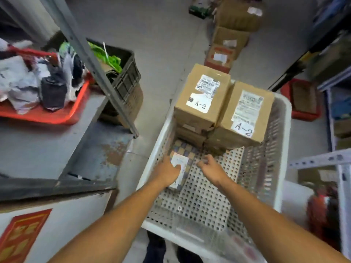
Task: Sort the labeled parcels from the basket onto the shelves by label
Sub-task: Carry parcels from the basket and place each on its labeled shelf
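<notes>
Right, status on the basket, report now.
Left hand on the small checkered parcel at the basket floor. Right hand beside it, fingers curled, holding nothing visible. Two A-2 boxes stacked behind; no obstruction.
</notes>
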